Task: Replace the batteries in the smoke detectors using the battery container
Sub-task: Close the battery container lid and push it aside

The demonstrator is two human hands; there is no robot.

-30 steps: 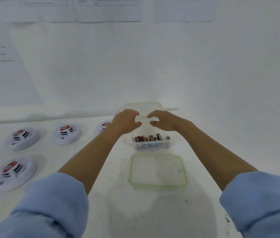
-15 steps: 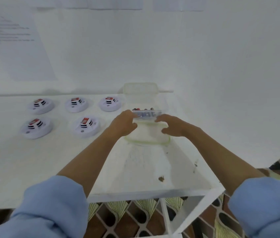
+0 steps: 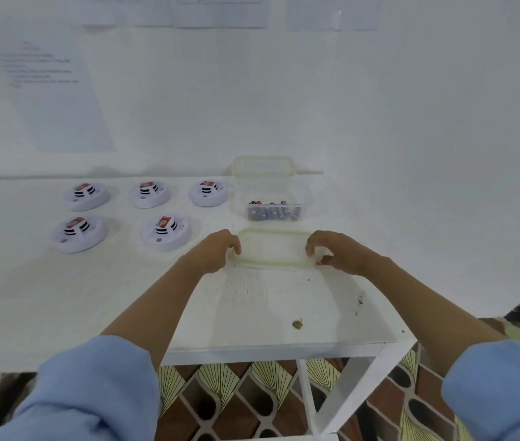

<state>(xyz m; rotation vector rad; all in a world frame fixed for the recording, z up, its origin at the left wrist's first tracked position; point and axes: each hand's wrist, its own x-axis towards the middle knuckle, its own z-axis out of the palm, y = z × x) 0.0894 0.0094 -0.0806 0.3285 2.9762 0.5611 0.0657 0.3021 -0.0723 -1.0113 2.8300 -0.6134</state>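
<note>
- my left hand (image 3: 217, 251) reaches out over the white table (image 3: 93, 307), forearm stretched forward and wrist bent down. its fingers curl over the left short end of the lid (image 3: 276, 249) and grip it.
- my right hand (image 3: 341, 254) mirrors it at the right short end, knuckles up, with thumb and fingers pinching the lid's edge.
- the lid is clear with a green seal round its rim and lies level between both hands. i cannot tell whether it rests on the table or is lifted a little off it.
- the battery container (image 3: 273, 198) stands open just behind the lid and apart from it. the batteries (image 3: 273, 213) are lined up along its near wall.
- a second clear tub (image 3: 263, 165) sits behind the container, against the wall (image 3: 379, 106).
- five smoke detectors (image 3: 165, 232) lie left of the container, three in a back row and two in front. the nearest front one is just beside my left hand, not touching it.
- both forearms are bare, and the blue sleeves (image 3: 93, 393) are bunched at the bottom of the view.
- a brown crumb (image 3: 297, 324) lies near the table's front edge.
- paper sheets (image 3: 51, 90) hang on the wall.
</note>
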